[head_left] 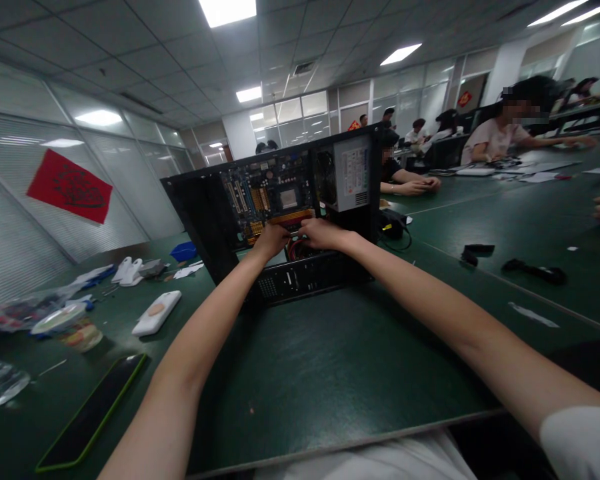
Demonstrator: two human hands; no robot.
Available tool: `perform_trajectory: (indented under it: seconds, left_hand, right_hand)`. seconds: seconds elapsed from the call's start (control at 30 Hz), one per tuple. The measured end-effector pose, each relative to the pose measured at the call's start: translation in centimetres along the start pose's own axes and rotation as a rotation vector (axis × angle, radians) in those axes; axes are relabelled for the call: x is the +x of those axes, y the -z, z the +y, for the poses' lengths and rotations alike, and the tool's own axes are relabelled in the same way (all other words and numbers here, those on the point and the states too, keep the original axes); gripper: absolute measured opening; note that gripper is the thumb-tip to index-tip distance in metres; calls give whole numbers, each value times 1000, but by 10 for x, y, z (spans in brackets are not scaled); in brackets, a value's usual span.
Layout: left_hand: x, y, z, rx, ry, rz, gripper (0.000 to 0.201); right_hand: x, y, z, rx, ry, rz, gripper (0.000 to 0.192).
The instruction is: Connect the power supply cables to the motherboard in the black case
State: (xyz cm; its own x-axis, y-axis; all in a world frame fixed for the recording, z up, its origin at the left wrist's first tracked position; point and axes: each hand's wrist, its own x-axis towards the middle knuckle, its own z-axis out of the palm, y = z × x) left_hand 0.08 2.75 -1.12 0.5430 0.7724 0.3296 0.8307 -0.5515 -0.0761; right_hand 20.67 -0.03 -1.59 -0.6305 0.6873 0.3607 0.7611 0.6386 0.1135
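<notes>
I am reaching both hands into the open case (205, 220); my left hand (270, 240) and right hand (323, 233) are pinching the red cables (296, 248) below the motherboard (270, 193).

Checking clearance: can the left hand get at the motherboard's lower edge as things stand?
Probably yes. The left hand is already at the lower edge of the motherboard; the case stands open toward the person. The right hand works beside it and red cables lie just below.
</notes>
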Motion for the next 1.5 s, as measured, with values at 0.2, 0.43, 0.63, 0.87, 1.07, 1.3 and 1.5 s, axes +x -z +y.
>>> perform_trajectory:
  seconds: [0.2, 0.43, 0.63, 0.87, 1.07, 1.3, 1.5]
  left_hand:
    - [-3, 1, 7, 5, 57, 46, 23]
    - [-7, 7, 16, 151, 165, 35, 23]
    - [-13, 6, 11, 123, 210, 55, 20]
    - [-15, 7, 12, 80, 209, 26, 21]
    - [-18, 8, 12, 70, 217, 23, 24]
    - [-21, 8, 15, 87, 241, 36, 27]
    - [-21, 12, 17, 68, 238, 102, 28]
  right_hand:
    - [1, 0, -4, -16, -12, 26, 25]
    - [-1, 2, -7, 21, -51, 86, 23]
    - [13, -4, -3, 29, -12, 58, 24]
    - [22, -11, 1, 13, -2, 75, 27]
    - [20, -10, 1, 5, 5, 88, 25]
    - [23, -11, 2, 3, -15, 74, 26]
    - [25, -11, 1, 9, -43, 57, 30]
